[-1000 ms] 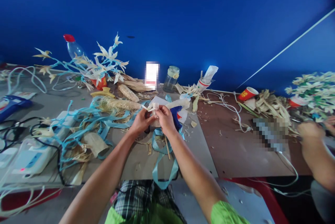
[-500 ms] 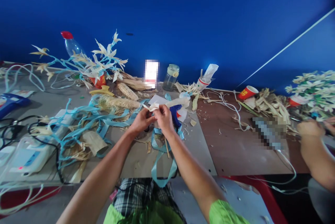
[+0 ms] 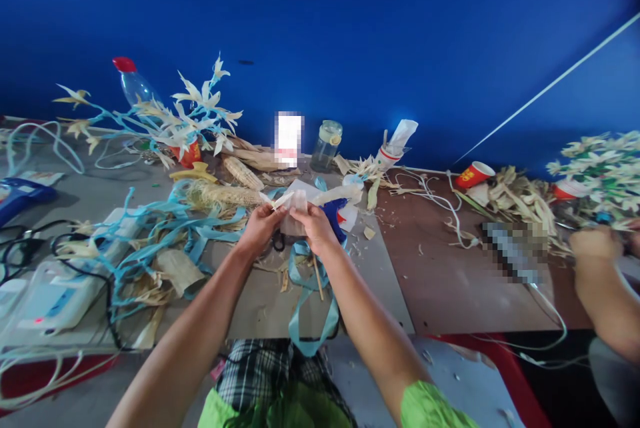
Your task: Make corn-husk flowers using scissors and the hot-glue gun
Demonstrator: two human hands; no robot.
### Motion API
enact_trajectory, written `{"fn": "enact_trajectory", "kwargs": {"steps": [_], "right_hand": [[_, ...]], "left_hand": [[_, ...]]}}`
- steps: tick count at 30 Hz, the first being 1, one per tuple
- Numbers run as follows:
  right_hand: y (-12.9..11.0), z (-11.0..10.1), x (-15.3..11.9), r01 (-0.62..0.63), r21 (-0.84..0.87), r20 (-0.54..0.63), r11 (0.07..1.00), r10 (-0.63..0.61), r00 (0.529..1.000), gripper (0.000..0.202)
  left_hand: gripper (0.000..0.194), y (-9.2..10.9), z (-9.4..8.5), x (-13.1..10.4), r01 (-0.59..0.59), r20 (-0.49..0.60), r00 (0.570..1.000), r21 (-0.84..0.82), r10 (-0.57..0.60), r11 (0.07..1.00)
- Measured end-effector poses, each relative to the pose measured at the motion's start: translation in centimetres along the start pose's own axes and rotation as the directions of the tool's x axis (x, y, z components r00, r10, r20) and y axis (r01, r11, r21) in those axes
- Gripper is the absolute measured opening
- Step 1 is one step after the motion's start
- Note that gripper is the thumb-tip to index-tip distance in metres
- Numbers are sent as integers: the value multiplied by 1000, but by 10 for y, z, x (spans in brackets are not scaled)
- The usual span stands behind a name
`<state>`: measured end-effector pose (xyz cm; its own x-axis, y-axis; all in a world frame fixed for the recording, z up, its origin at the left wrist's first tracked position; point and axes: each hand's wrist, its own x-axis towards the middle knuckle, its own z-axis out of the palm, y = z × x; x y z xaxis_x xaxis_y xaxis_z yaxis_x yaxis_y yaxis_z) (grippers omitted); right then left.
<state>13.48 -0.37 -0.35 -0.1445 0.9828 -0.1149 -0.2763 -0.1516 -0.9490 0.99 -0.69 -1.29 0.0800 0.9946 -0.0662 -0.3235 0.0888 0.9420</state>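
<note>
On the near side of the clear jar (image 3: 327, 146), a bit to its left, I had some thin pale husk (image 3: 299, 201) up between my two hands. My right hand (image 3: 314, 227) was pinching the sheer, flat-looking part of it, thumb against fingers. My left hand (image 3: 261, 227) had a narrow pale strip (image 3: 283, 200) nipped at the fingertips, pretty much right next to the other bit. Honestly couldn't tell if the two were one piece or just overlapping.

Between my right hand and the jar lay a pale roll (image 3: 340, 194), and a dark blue thing (image 3: 334, 218) sat nearer me than that, just beside my hand. Straight toward me from the jar, a light blue ribbon (image 3: 317, 331) looped over the desk edge, with a thin stick (image 3: 318, 276) near it.

Left of the jar there was a bare corn cob (image 3: 243, 173), and a hairier one (image 3: 225, 196) closer to me. Further left, white flowers (image 3: 200, 101) on blue stems stood around a red cup (image 3: 187, 153), and a tangle of light blue strips (image 3: 175, 228) was spread on the near side of those.

Right of the jar was a red-rimmed white cup (image 3: 387, 159) with white stuff poking out. Way further right: a heap of dry husks (image 3: 520, 198), then a co-worker's hand (image 3: 595, 245), too blurry to make out its grip.
</note>
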Motion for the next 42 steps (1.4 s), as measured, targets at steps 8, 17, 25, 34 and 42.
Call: {"fn": "enact_trajectory", "kwargs": {"steps": [8,17,25,34,42], "right_hand": [[4,0,2,57,-2,-68,998,-57,996,19],[-4,3,-2,-96,168,3,981,97,995,31],[-6,5,-4,-182,272,105,945,159,982,33],[-9,-26,16,-81,379,-138,922,143,980,19],[-2,-17,9,322,-471,-258,821,-478,840,42]], "left_hand": [[33,0,0,1,6,45,999,29,-8,1000],[34,0,-2,0,-10,46,999,54,8,999],[29,7,-1,-4,59,154,987,-147,-36,987],[25,19,-1,-8,72,53,997,-285,-59,956],[27,10,-2,1,33,-40,998,-237,-44,971]]}}
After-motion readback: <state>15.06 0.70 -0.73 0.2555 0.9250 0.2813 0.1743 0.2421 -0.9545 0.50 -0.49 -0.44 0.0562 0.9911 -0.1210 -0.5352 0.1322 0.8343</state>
